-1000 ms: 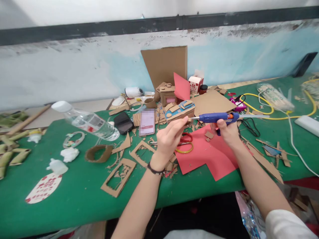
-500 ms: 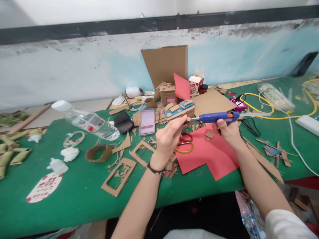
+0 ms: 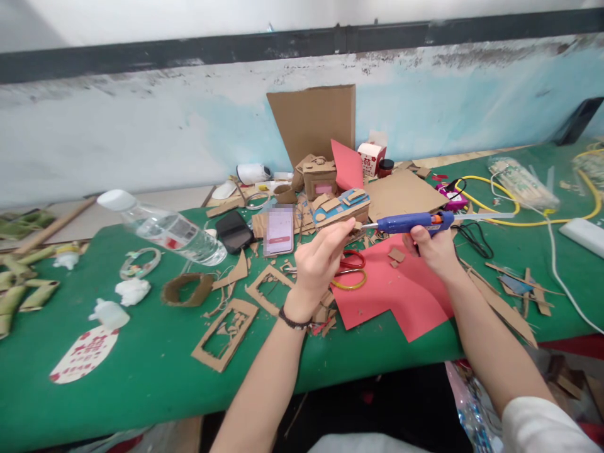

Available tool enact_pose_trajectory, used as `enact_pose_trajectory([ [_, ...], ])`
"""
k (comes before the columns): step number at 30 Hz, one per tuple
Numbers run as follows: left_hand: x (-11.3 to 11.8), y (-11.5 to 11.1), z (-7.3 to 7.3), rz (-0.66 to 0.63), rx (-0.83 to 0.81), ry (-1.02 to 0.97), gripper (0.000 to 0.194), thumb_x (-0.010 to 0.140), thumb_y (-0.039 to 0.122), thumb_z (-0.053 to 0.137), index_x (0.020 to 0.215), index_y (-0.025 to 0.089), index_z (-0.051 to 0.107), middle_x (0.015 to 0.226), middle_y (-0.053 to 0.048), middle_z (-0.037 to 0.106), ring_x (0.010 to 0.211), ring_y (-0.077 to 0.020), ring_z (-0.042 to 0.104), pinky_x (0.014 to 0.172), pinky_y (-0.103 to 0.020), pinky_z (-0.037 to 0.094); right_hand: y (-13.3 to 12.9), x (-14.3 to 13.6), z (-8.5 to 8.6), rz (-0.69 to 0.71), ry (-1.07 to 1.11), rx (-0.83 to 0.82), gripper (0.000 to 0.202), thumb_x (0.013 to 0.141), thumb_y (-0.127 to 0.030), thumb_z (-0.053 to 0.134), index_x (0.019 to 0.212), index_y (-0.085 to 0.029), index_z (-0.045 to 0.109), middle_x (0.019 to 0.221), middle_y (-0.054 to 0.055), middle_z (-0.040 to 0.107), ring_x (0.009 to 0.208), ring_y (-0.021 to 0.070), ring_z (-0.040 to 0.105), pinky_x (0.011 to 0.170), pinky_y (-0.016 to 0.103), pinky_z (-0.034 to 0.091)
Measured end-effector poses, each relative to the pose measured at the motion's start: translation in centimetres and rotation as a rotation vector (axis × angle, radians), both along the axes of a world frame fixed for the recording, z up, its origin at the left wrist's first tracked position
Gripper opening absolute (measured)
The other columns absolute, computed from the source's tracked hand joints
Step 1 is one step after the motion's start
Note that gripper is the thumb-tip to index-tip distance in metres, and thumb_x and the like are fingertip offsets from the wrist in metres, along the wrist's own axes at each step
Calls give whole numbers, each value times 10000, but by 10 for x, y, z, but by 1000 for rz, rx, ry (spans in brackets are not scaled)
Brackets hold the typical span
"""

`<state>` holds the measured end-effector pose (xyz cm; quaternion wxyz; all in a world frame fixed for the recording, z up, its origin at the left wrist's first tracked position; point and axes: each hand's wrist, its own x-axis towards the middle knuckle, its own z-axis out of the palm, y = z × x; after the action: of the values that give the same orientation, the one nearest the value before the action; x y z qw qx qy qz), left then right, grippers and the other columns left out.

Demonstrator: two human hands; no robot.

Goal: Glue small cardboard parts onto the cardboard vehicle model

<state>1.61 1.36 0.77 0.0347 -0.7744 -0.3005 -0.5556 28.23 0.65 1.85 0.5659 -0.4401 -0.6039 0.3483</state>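
My right hand (image 3: pixel 431 246) is wrapped round the handle of a blue glue gun (image 3: pixel 409 223), whose metal nozzle points left. A clear glue stick (image 3: pixel 486 216) sticks out of its back end. My left hand (image 3: pixel 319 261) pinches a small cardboard piece (image 3: pixel 359 226) at the nozzle tip. Just behind my left fingertips is a cardboard model with a blue top (image 3: pixel 340 206). Below the hands, red-and-yellow handled scissors (image 3: pixel 352 270) lie partly on a red paper sheet (image 3: pixel 396 286), with small cardboard bits on the sheet.
On the green table (image 3: pixel 155 377) lie a plastic bottle (image 3: pixel 165 233), a phone (image 3: pixel 279 231), a black case (image 3: pixel 234 233) and cardboard frames (image 3: pixel 225 335). A yellow cable (image 3: pixel 500 187) and white power strip (image 3: pixel 582 236) are at the right. A cardboard sheet (image 3: pixel 321 123) leans against the wall.
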Motion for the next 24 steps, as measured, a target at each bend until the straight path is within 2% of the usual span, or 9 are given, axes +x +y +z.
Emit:
enact_pose_trajectory([
  [18, 0, 1, -1, -23, 14, 12, 393, 1130, 159, 564, 1463, 285, 729, 1313, -90, 849, 1201, -214, 833, 914, -280, 713, 1, 3, 0, 13, -24, 17, 697, 916, -848, 713, 619, -245, 528, 513, -18, 501, 465, 127, 435, 485, 319, 322],
  [24, -1, 1, -2, -25, 72, 30, 471, 1119, 99, 568, 1539, 287, 668, 1350, -85, 836, 1228, -202, 823, 967, -272, 699, 2, 3, 0, 5, -29, 19, 704, 927, -841, 705, 605, -247, 508, 507, -20, 491, 470, 125, 428, 488, 320, 319],
])
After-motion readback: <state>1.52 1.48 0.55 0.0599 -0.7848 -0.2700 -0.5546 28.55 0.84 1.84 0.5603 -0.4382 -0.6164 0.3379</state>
